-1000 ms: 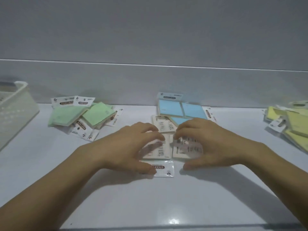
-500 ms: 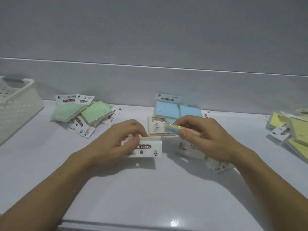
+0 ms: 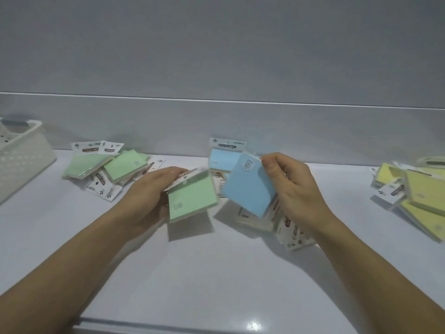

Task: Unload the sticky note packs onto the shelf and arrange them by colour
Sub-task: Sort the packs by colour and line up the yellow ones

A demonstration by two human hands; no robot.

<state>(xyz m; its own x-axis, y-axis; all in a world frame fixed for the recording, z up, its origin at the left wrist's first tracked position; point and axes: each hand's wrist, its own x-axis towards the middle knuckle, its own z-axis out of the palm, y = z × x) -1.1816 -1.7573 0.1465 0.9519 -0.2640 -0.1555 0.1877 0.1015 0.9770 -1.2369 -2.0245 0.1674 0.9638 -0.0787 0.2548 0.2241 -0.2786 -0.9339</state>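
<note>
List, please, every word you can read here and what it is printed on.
"STICKY NOTE": header card of the rear blue pack.
"STICKY NOTE": header card on the green pile.
Too blurred to read: tag on the yellow pile, small print on the held green pack and held blue pack.

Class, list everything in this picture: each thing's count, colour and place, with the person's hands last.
shelf: one, white, underneath everything.
basket: one, white, far left.
green pile: several packs, back left.
blue pile: count unclear, back centre.
yellow pile: several packs, far right.
face-down packs: count unclear, whitish, front centre-right.
green pack: one, held centre-left.
blue pack: one, held centre-right.
left hand: grips green pack.
right hand: grips blue pack.
</note>
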